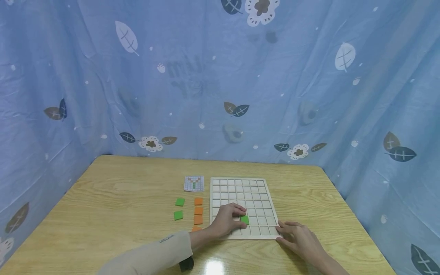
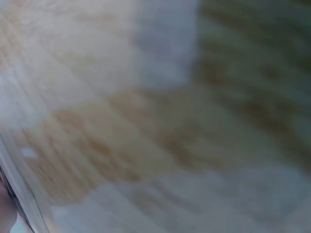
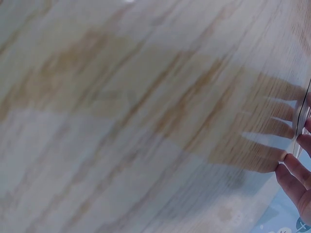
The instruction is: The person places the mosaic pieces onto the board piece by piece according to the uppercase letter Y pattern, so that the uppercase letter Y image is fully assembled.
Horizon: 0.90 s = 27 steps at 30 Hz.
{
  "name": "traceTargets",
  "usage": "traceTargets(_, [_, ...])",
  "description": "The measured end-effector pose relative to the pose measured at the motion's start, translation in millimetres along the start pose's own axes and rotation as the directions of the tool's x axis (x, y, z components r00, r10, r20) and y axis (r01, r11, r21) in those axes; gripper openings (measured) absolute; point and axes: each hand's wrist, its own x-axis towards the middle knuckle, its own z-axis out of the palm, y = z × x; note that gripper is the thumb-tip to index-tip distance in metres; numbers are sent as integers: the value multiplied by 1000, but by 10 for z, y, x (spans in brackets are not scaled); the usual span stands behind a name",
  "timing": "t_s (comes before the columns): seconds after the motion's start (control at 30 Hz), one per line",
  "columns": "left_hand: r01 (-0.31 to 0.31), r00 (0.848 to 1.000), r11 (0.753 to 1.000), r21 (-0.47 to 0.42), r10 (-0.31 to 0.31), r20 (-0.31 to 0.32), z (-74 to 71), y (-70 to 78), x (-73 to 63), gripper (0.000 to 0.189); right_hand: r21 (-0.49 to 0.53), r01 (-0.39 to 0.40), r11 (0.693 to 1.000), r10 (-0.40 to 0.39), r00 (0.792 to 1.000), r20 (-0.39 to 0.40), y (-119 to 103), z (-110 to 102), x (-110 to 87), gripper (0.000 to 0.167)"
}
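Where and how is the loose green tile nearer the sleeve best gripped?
Likely by two opposite edges of that green tile, pinched from above and the left: it is a thin square lying flat on the table, with orange tiles to its right.

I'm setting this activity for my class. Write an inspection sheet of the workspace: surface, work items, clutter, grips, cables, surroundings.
Surface: wood-grain table; bright glare near the front.
Work items: grid board; pattern card left of it; two loose green tiles and a column of four orange tiles, the nearest partly hidden.
Clutter: dark object by the left sleeve; cannot tell what.
Left grip: left hand pinches a green tile at the board.
Right grip: right hand touches the board's near right corner.
Cables: nothing seen.
Surroundings: blue patterned curtain behind and on both sides.
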Motion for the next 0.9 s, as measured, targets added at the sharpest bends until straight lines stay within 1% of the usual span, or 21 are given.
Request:
traceTargets(0.1, [3,1000,1000,-17,-3,2,-11,-3,-7,32,0,-4,1000,4,1000,2,-1,5,-2,27])
traceTargets(0.3, [32,999,997,-65,-32,-4,-29,5,-4,28,11,-21,1000,21,1000,7,-17,-1,-4,27])
traceTargets(0.47, [48,999,996,-77,-49,-2,-33,22,0,28,9,-20,1000,20,1000,13,-23,-5,-2,27])
traceTargets(0.63, [79,997,990,-119,-78,14,-54,28,6,29,17,-38,999,38,999,25,-25,-4,0,27])
traceTargets(0.73, [95,995,983,-155,-89,46,-110,24,1,25,18,-35,999,35,999,25,-19,2,-3,27])
traceTargets(0.77, [93,995,981,-171,-84,57,-136,21,0,24,16,-29,999,29,999,24,-15,3,-5,27])
traceTargets(0.9, [106,992,970,-218,-89,86,-280,51,-17,21,15,-23,1000,22,1000,18,-1,7,-13,27])
